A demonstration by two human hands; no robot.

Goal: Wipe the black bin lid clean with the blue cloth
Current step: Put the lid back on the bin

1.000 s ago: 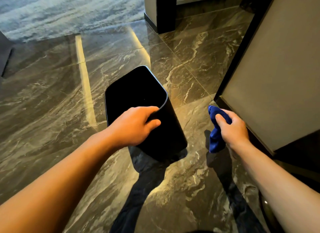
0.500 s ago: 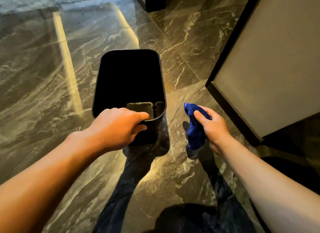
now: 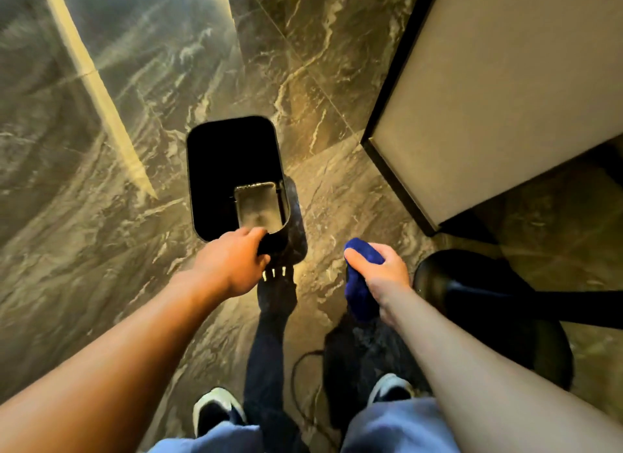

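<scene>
The black bin (image 3: 215, 176) has come nearer; left hand (image 3: 232, 262) fingers clamp its near rim, right hand (image 3: 382, 275) fingers clamp one blue cloth (image 3: 360, 294), open floor (image 3: 101, 216) left.

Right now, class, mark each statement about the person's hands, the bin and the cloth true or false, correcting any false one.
1. The left hand grips the near rim of the open black plastic bin. True.
2. The right hand is empty. False: it holds the bunched blue cloth.
3. The cloth touches the bin. False: it is held apart, to the right.
4. The bin stands on a dark marble floor. True.
</scene>
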